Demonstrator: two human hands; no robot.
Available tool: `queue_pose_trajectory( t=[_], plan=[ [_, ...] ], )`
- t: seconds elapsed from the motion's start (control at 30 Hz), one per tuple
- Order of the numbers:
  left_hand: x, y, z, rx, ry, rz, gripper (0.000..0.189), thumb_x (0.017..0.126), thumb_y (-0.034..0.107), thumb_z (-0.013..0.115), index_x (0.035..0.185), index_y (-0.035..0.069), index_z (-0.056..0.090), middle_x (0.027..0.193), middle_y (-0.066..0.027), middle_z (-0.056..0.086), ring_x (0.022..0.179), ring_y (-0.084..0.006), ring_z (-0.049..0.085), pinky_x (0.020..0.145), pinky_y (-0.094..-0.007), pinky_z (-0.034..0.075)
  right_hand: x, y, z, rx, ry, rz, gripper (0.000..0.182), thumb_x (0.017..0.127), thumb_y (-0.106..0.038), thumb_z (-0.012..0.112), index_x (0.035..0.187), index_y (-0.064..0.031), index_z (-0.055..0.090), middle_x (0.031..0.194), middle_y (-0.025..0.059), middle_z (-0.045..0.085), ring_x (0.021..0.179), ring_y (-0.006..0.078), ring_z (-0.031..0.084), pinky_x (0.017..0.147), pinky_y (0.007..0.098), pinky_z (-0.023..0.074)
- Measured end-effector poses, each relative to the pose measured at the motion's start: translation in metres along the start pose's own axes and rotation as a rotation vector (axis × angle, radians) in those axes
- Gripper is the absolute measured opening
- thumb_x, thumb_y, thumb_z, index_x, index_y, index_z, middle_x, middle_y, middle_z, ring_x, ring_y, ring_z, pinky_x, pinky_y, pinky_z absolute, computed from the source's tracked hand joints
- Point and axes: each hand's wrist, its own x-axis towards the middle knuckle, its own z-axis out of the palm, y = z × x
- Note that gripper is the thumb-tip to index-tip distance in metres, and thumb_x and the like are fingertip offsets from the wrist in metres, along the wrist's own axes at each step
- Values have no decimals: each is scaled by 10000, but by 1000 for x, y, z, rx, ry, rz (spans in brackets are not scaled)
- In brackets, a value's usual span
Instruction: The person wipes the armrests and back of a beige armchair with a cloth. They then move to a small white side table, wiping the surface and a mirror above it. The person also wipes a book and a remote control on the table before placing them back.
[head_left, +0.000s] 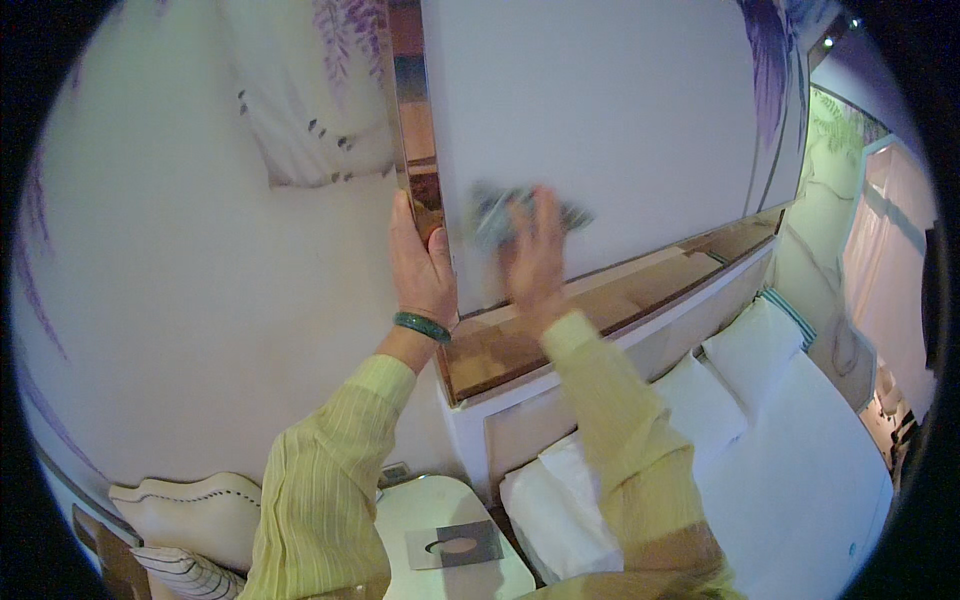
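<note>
A large white wall panel (600, 120) with purple painted flowers stands before me, edged by a mirrored frame (416, 127). My left hand (422, 270), with a dark green bangle (422, 327) at the wrist, grips the lower left edge of this frame. The thumb lies near the panel's face and the fingers are on the wall side. My right hand (536, 255) holds a greyish-green cloth (491, 214) flat against the panel's lower left part. Motion blurs both the hand and the cloth, so the fingers' exact grip is unclear.
Below the panel runs a mirrored ledge (517, 360) over a padded headboard (517, 442). A bed (795, 457) with white pillows (757, 330) lies at right. A small white table (420, 502) bears a printed card (454, 545). A studded chair (187, 499) stands lower left.
</note>
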Motion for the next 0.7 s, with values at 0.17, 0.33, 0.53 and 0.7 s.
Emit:
queue_pose_trajectory(
  t=[0.17, 0.33, 0.53, 0.7],
  plan=[
    [0, -1, -1, 88, 2, -6, 541, 910, 158, 467, 1374, -43, 274, 1372, -251, 354, 1263, -385, 356, 1054, -420, 282, 120, 56, -19, -41, 394, 373, 463, 863, -123, 475, 1278, 70, 399, 1366, 317, 317, 1286, 474, 275, 1076, 533, 219],
    [-2, -4, 1, 58, 36, 14, 575, 867, 95, 513, 1380, -23, 280, 1373, -248, 355, 1256, -383, 364, 1049, -423, 290, 125, -19, -5, -20, 254, -102, 397, 844, -85, 511, 1220, 35, 482, 1321, 274, 409, 1253, 442, 351, 1065, 500, 272],
    [-3, -5, 1, 106, 76, 9, 591, 825, 68, 552, 1360, -16, 318, 1348, -229, 400, 1217, -380, 404, 1017, -429, 321, 148, -5, -20, -34, 317, 23, 380, 833, -70, 513, 1200, 30, 511, 1334, 233, 422, 1266, 417, 356, 1070, 468, 283],
    [5, -1, -3, 137, 35, -41, 622, 811, 94, 582, 1365, 0, 315, 1369, -222, 379, 1234, -357, 399, 1009, -425, 331, 127, -55, -9, 312, 158, -45, 409, 819, -11, 509, 1227, 5, 490, 1336, 201, 430, 1280, 419, 337, 1065, 474, 287]
  ],
)
